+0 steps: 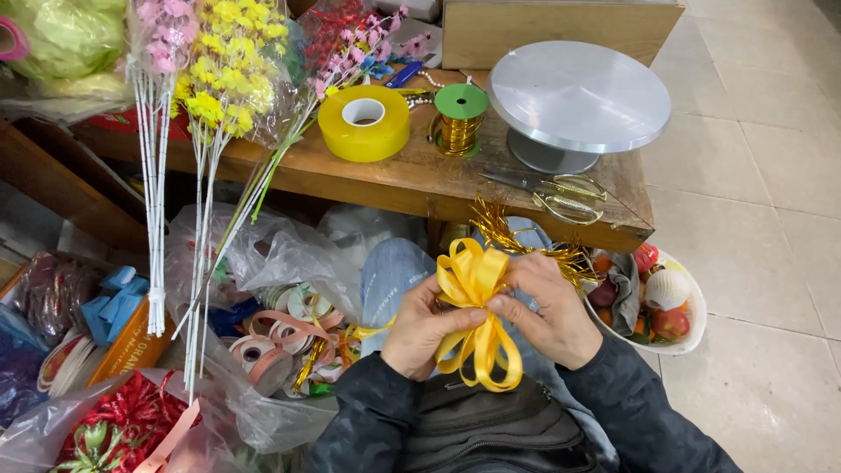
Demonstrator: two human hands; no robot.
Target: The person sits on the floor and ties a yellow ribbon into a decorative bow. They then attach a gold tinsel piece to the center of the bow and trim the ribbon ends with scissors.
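head cam, looking down at my lap: my left hand (422, 328) and right hand (547, 307) are both pinched tight on a yellow ribbon bow (473, 280), just below the middle of the frame, fingers clamped round its knot with the tails hanging down. some gold tinsel wire (526, 241) pokes out right behind it. on the wooden table (412, 180) up top there's a roll of yellow tape (363, 123), a spool of gold wire (460, 118), a metal turntable (578, 96) and scissors (552, 188). fake flower stems (219, 79) upper left, white bowl (692, 328) on the right.
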